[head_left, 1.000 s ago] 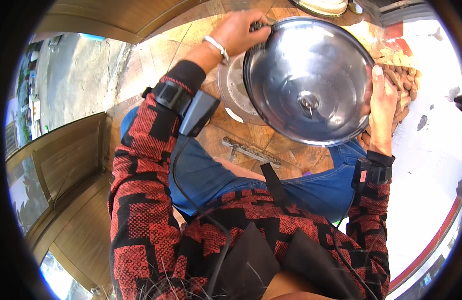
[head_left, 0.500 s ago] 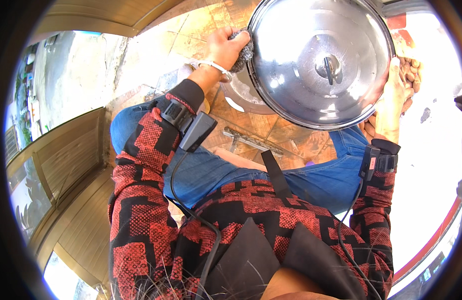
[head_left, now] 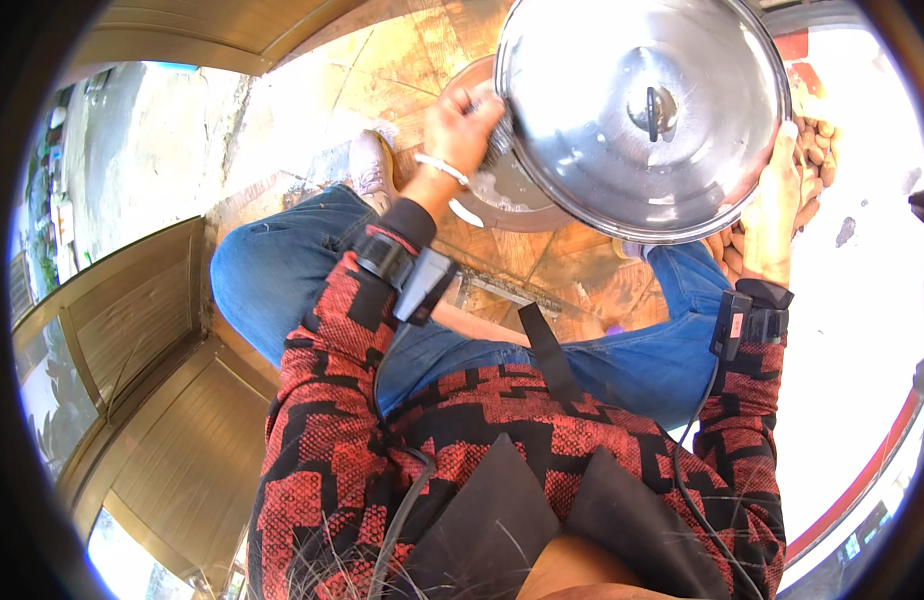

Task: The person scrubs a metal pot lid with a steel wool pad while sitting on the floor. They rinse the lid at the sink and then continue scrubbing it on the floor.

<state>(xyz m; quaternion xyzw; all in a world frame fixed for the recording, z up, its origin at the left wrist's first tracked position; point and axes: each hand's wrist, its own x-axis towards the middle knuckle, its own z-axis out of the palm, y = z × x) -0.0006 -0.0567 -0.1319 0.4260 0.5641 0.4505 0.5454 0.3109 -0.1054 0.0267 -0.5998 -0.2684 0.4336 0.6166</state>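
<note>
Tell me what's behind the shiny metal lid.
Behind the metal lid, part of a basin shows at left and part of a brown tuber pile at right. The lid covers the basin's right part; anything else behind it cannot be seen.

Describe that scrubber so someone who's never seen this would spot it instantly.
Find the big round metal lid at the top. By its left edge, the left hand holds the grey scrubber. It is the small, rough clump, while the lid beside it is smooth and shiny.
</note>
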